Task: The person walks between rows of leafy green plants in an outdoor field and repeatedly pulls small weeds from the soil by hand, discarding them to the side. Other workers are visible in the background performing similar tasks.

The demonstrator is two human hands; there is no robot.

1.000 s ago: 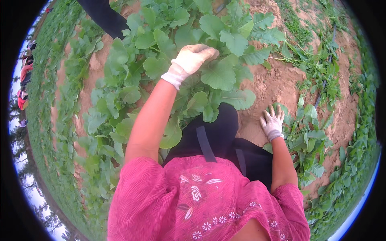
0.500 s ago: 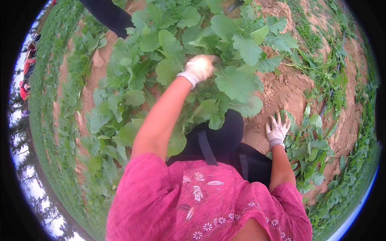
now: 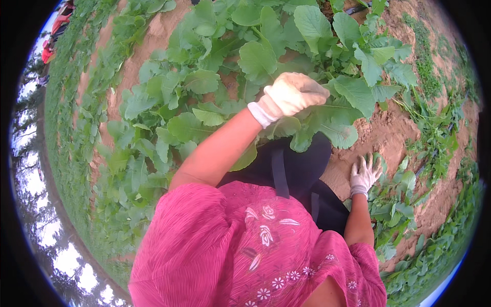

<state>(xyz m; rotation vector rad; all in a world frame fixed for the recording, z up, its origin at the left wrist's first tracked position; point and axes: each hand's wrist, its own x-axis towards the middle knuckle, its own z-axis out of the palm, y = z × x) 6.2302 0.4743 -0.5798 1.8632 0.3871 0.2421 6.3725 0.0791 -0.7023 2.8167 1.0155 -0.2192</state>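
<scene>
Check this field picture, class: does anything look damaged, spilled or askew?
Nothing looks spilled. The thin-stemmed greens on the right seem slightly askew: they sprawl low over the soil, unlike the fuller broad leaves by the left hand; whether uprooted, I cannot tell.

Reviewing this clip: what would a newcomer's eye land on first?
Probably the bright pink floral top, filling the lower middle. Next, the white-gloved left hand, curled among broad green leaves just above centre. Further right, the gloved right hand is spread at the edge of brown soil.
</scene>
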